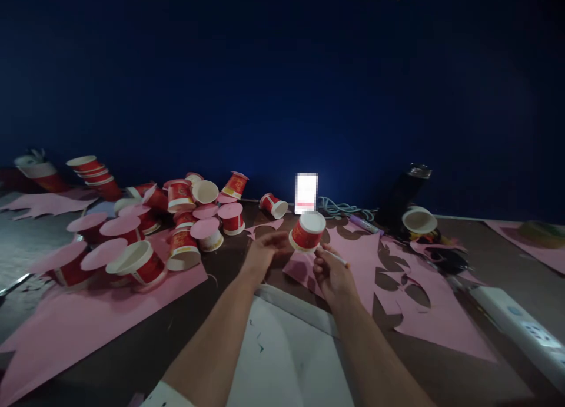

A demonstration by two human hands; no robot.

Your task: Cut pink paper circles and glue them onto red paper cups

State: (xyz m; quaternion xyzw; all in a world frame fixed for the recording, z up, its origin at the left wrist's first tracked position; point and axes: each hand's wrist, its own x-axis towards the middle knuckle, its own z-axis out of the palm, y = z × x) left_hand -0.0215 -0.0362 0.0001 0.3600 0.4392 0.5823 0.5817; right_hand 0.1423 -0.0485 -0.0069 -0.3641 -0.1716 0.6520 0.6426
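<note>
A red paper cup with white edges is raised at the middle, its pale round end upward. My left hand is at the cup's left side with its fingers curved toward it; whether they grip it is hard to tell. My right hand is closed around a thin white pen-like stick, close to the cup's lower right edge. Under and right of the cup lies a pink sheet with rounded cut-outs. White paper or cloth spreads between my forearms.
Several red cups, many with pink discs, crowd the left. A bright blurred screen stands behind the cup. Rightward are a purple marker, a coiled cable, a dark bottle, a tipped cup and a power strip.
</note>
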